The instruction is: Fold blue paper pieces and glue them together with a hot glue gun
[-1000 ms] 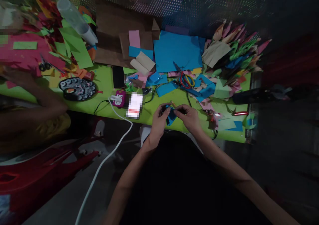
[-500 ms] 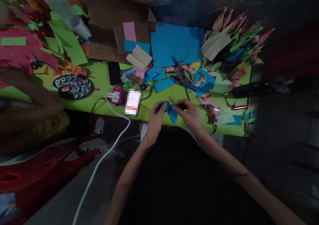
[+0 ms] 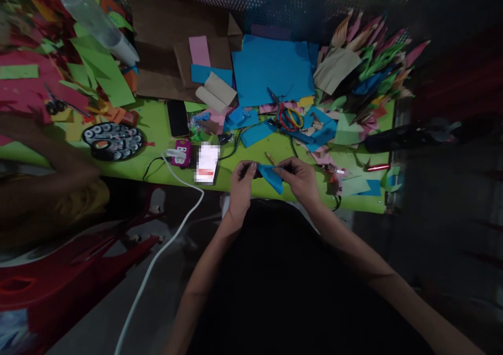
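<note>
A small folded piece of blue paper (image 3: 272,177) is held between both my hands, just above the near edge of the lime-green table (image 3: 157,129). My left hand (image 3: 239,184) pinches its left end with fingers closed. My right hand (image 3: 301,179) pinches its right end, also closed. A short yellowish stick (image 3: 270,158) lies on the table just beyond the paper.
Blue sheets (image 3: 273,69), brown paper (image 3: 176,40), a pile of folded paper shapes (image 3: 365,66), scissors with coloured handles (image 3: 288,118), a phone (image 3: 177,118), a round palette (image 3: 113,141), a white cable (image 3: 165,239) and a clear tube (image 3: 96,22) crowd the table. Another person's arm (image 3: 47,150) reaches in at left.
The blue paper has been drawn out flatter between my hands, which moved slightly apart and up in view. The view shifted a little to the right.
</note>
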Motion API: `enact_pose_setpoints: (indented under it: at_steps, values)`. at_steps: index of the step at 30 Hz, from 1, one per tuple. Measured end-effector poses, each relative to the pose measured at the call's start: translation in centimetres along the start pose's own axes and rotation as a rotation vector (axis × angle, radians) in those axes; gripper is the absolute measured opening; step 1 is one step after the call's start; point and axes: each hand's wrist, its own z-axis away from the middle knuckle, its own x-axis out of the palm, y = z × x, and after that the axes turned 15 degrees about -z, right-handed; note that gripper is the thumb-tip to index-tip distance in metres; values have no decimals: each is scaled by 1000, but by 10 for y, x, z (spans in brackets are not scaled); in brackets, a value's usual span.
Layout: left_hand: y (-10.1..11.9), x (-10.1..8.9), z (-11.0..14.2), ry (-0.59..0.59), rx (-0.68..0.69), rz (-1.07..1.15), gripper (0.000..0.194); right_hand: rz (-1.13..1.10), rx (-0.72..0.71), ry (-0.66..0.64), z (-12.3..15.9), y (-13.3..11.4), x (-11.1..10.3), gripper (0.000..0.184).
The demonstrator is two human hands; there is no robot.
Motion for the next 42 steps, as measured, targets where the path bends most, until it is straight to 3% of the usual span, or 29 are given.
enact_pose_setpoints:
  at_steps: [8, 15, 21, 26, 32, 36, 38, 42]
  values:
    - [-9, 2, -2, -47, -240, 197, 27, -64, 51, -49, -3, 9, -3, 30]
    - [-12, -2, 2, -81, -151, 20, 33, 26, 0, 11, -5, 13, -3, 25]
    - [-34, -3, -4, 3, -132, -29, 28, -127, 116, -14, -10, 36, 5, 38]
    - [-47, -19, -11, 105, -184, -23, 23, -243, 217, -44, -19, 55, 15, 35]
    - [-52, -40, -12, 237, -205, -43, 28, -54, 168, 8, -59, 81, 18, 34]
    - [-51, -40, -13, 241, -232, -45, 27, 211, -38, 71, -70, 80, 6, 40]
    - [-51, -37, -15, 227, -222, -61, 26, 198, -28, 26, -63, 75, 2, 41]
    - [-49, -24, -15, 151, -157, -61, 24, -56, 265, -241, -40, 71, 8, 42]
